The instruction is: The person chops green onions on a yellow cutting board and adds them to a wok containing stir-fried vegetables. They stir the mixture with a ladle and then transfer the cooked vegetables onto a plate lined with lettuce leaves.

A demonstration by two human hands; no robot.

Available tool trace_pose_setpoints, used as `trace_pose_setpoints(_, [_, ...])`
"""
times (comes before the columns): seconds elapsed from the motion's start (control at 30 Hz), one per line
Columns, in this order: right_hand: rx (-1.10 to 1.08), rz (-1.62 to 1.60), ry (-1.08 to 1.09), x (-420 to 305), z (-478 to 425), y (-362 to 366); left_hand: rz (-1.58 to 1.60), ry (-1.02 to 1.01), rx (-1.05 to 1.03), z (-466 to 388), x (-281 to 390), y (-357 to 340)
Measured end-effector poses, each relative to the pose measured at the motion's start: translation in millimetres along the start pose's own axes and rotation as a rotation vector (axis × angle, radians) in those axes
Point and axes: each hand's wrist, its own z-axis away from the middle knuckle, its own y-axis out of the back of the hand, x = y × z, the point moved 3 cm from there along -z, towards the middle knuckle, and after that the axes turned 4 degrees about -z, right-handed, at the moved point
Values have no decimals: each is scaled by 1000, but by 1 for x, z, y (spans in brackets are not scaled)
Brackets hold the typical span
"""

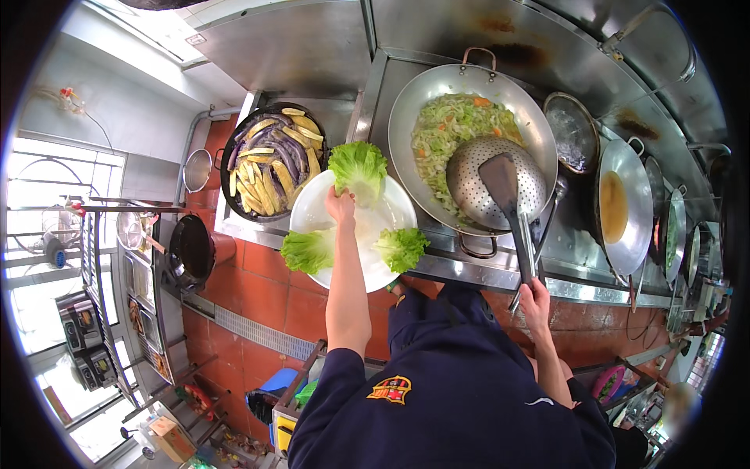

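A frilly green lettuce leaf (358, 167) lies over the far rim of a large white bowl (375, 275). My left hand (341, 205) reaches over the bowl, its fingers closed at the leaf's lower left edge. Two more lettuce leaves, one on the left (307, 251) and one on the right (402, 249), hang over the rim. My right hand (534, 302) grips the handle of a dark-bladed spatula (499, 176). Beneath the spatula, a perforated metal ladle (469, 167) rests bowl-side down over a wok (404, 140) of chopped cabbage and carrot (436, 135). A metal handle runs beside the spatula's into the same hand.
Left of the white bowl, a black pan (225, 176) holds purple and yellow strips in bubbling oil. A lidded pot (571, 132) and a wok with brown liquid (638, 211) stand to the right. The steel stove edge (457, 269) fronts a red tile floor (263, 299).
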Motion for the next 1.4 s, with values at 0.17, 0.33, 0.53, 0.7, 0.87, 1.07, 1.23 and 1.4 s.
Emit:
trace_pose_setpoints(0.17, [-72,67,7,-10,-5,-15,-206,-105,-24,-18,-8,15])
trace_pose_setpoints(0.33, [-84,57,-18,-15,-4,-40,-577,-629,558,21,13,33])
trace_pose_setpoints(0.53, [-148,253,73,-64,1,-112,362,30,-618,258,105,-15])
trace_pose_setpoints(0.7, [-264,266,142,-72,-3,-130,476,116,-737,304,127,-31])
trace_pose_setpoints(0.87, [420,913,574,-43,-56,-33,115,17,-746,253,142,-13])
trace_pose_setpoints(1.07, [145,882,155,-1,-99,33,205,179,-868,220,167,-32])
trace_pose_setpoints(1.23, [195,991,178,-71,-129,53,522,245,-909,215,193,-73])
trace_pose_setpoints(1.4, [122,1079,170,-107,-157,68,667,224,-841,203,210,-80])
